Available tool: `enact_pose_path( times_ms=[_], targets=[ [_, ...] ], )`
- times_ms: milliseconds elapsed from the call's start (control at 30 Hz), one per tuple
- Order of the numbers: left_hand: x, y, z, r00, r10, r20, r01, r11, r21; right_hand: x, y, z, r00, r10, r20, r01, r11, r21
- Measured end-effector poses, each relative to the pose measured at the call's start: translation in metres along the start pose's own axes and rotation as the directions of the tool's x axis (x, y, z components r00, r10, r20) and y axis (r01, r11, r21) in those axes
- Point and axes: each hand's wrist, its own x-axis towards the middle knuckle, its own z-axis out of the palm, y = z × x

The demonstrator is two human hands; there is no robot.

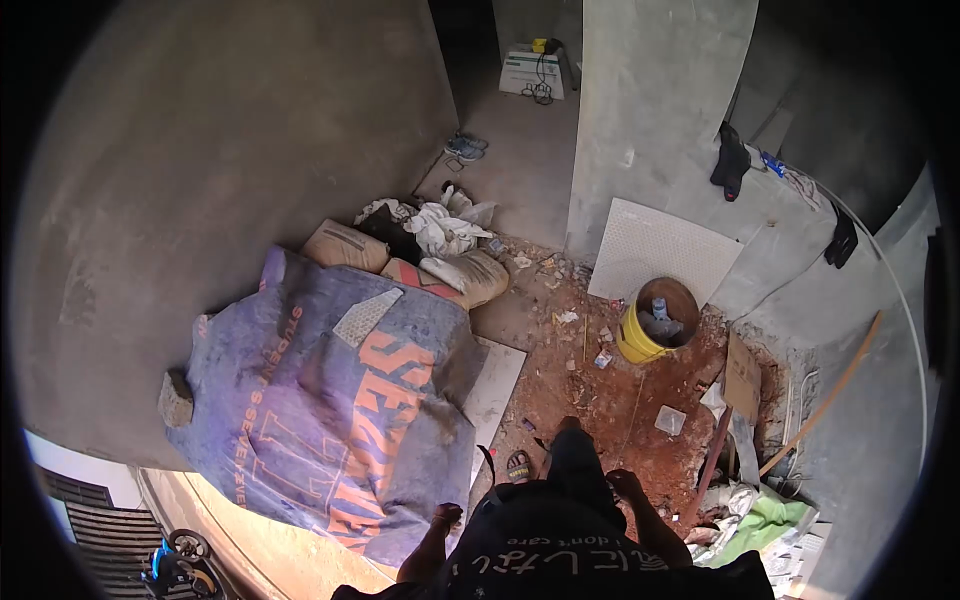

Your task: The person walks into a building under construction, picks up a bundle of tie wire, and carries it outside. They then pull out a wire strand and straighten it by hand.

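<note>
My left hand [447, 514] is low in the head view, beside the dark shirt and near the right edge of a blue-purple printed cloth [290, 400]. Its fingers look curled, but they are too small and dark to make out. On the other side of the body, my right hand [626, 486] hangs over the reddish dirt floor [600, 420]. Whether it holds anything cannot be seen. One knee is forward between the hands, and a sandal [519, 466] shows below. A light board [497, 385] lies partly under the cloth.
A yellow bucket [641, 335] stands before a leaning white panel [665, 250]. Filled sacks [345, 246] lie behind the cloth. Cardboard [742, 377], an orange strip [825, 400] and green sacking [765, 522] are at right. Rubble covers the floor. A stone [176, 398] sits at the cloth's left edge.
</note>
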Motion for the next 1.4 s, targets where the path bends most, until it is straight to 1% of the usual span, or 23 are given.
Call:
enact_pose_path(
  times_ms=[67, 133, 233, 333, 400, 433, 467, 500, 567, 633, 667, 700, 733, 800, 833, 867, 933, 1033, 1133, 1167, 1267, 1333, 1400],
  targets=[
    [0.009, 0.069, -0.033, 0.988, -0.155, -0.015, 0.152, 0.981, -0.118, 0.023, -0.024, -0.004, 1.0, -0.008, -0.011, 0.008, 0.999, -0.052],
    [0.062, 0.124, -0.049, 0.994, -0.045, -0.096, 0.057, 0.99, 0.129, 0.076, -0.018, -0.013, 0.995, -0.1, 0.004, 0.096, 0.939, -0.33],
    [0.107, 0.229, -0.065, 0.982, 0.075, -0.175, -0.102, 0.984, -0.149, 0.139, -0.033, -0.026, 0.998, -0.055, 0.004, 0.051, 0.899, -0.436],
    [0.133, 0.347, -0.093, 0.981, 0.131, -0.143, -0.169, 0.938, -0.302, 0.231, -0.065, -0.054, 0.999, 0.033, 0.013, -0.03, 0.989, -0.148],
    [0.166, 0.407, -0.106, 0.96, 0.265, -0.094, -0.279, 0.858, -0.432, 0.272, -0.119, -0.082, 0.975, -0.166, 0.148, 0.156, 0.985, 0.071],
    [0.164, 0.447, -0.118, 0.968, 0.229, -0.104, -0.251, 0.898, -0.36, 0.283, -0.184, -0.094, 0.975, -0.116, 0.189, 0.175, 0.927, -0.333],
    [0.193, 0.46, -0.129, 0.97, 0.224, -0.095, -0.243, 0.902, -0.356, 0.288, -0.26, -0.105, 0.978, -0.034, 0.208, 0.169, 0.712, -0.681],
    [0.231, 0.458, -0.135, 0.809, 0.545, -0.222, -0.564, 0.825, -0.03, 0.307, -0.31, -0.111, 0.986, -0.05, 0.158, 0.16, 0.553, -0.818],
    [0.249, 0.476, -0.147, 0.557, 0.791, -0.252, -0.742, 0.611, 0.276, 0.342, -0.399, -0.134, 0.936, -0.323, 0.141, 0.301, 0.524, -0.797],
    [0.234, 0.53, -0.157, 0.789, 0.512, -0.339, -0.557, 0.829, -0.045, 0.364, -0.52, -0.14, 0.862, -0.504, 0.055, 0.418, 0.644, -0.641],
    [0.224, 0.559, -0.161, 0.935, 0.207, -0.287, -0.299, 0.896, -0.327, 0.38, -0.58, -0.144, 0.675, -0.696, 0.245, 0.628, 0.369, -0.685],
    [0.234, 0.576, -0.166, 0.968, 0.123, -0.218, -0.202, 0.898, -0.392, 0.393, -0.631, -0.135, 0.754, -0.655, 0.049, 0.583, 0.635, -0.507],
    [0.252, 0.573, -0.167, 0.989, 0.036, -0.145, -0.097, 0.892, -0.442, 0.38, -0.707, -0.136, 0.733, -0.653, 0.192, 0.645, 0.576, -0.503],
    [0.282, 0.572, -0.164, 0.984, 0.123, -0.13, -0.167, 0.894, -0.417, 0.427, -0.783, -0.118, 0.671, -0.735, 0.099, 0.719, 0.612, -0.33],
    [0.291, 0.579, -0.172, 0.888, 0.436, -0.146, -0.445, 0.895, -0.036, 0.444, -0.822, -0.11, 0.669, -0.737, 0.093, 0.721, 0.614, -0.32],
    [0.299, 0.587, -0.18, 0.697, 0.702, -0.147, -0.627, 0.696, 0.351, 0.46, -0.863, -0.103, 0.638, -0.765, 0.089, 0.744, 0.582, -0.327],
    [0.323, 0.632, -0.198, 0.815, 0.567, -0.115, -0.51, 0.798, 0.322, 0.496, -0.93, -0.093, 0.589, -0.805, 0.071, 0.778, 0.54, -0.321],
    [0.358, 0.715, -0.238, 0.97, 0.215, -0.112, -0.223, 0.973, -0.064, 0.563, -0.975, -0.095, 0.688, -0.7, 0.191, 0.677, 0.525, -0.516],
    [0.386, 0.812, -0.285, 0.989, -0.014, -0.145, -0.062, 0.861, -0.504, 0.638, -0.993, -0.117, 0.844, -0.479, 0.243, 0.447, 0.376, -0.812],
    [0.401, 0.832, -0.302, 0.967, 0.122, -0.222, -0.217, 0.853, -0.475, 0.654, -0.988, -0.125, 0.866, -0.454, 0.21, 0.409, 0.401, -0.82],
    [0.423, 0.907, -0.343, 0.911, 0.189, -0.367, -0.343, 0.84, -0.42, 0.68, -0.985, -0.132, 0.922, -0.368, 0.117, 0.287, 0.45, -0.846],
    [0.425, 0.961, -0.366, 0.74, 0.431, -0.516, -0.463, 0.883, 0.075, 0.679, -1.012, -0.143, 0.924, -0.371, 0.099, 0.294, 0.518, -0.804],
    [0.445, 0.993, -0.38, 0.788, 0.419, -0.45, -0.362, 0.908, 0.21, 0.718, -1.011, -0.15, 0.953, -0.303, -0.012, 0.205, 0.673, -0.711]
  ],
)
